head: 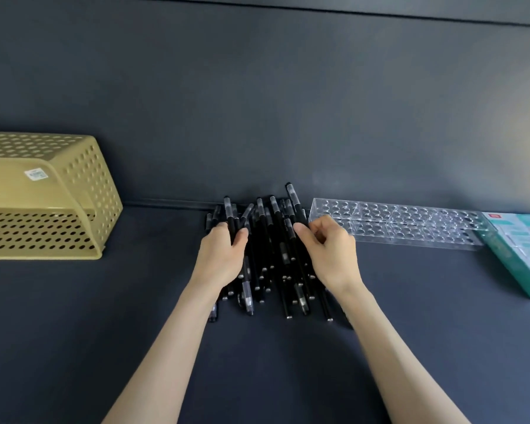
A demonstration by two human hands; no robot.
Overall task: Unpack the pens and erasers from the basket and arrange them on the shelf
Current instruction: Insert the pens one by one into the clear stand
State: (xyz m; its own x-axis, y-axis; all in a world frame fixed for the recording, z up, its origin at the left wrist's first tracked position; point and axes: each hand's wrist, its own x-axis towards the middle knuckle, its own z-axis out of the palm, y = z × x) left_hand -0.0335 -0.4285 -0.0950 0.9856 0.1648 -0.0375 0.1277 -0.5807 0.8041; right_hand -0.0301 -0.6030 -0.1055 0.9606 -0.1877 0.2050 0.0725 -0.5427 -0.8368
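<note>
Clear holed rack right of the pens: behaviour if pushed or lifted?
The clear rack looks rigid, so probably lifts as one stiff piece. Long and low, unlikely to tip; likely slides on the smooth shelf. Empty holes suggest light.

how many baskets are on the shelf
1. The basket lies tipped over at the left end of the shelf, cut off by the picture's edge; others could be out of view.

- Left hand: back up, fingers and thumb curled round several pens.
- Right hand: fingers curled, thumb tip pinching the same pens.
- Both forearms: bare, extended forward, converging toward the wrists.
</note>
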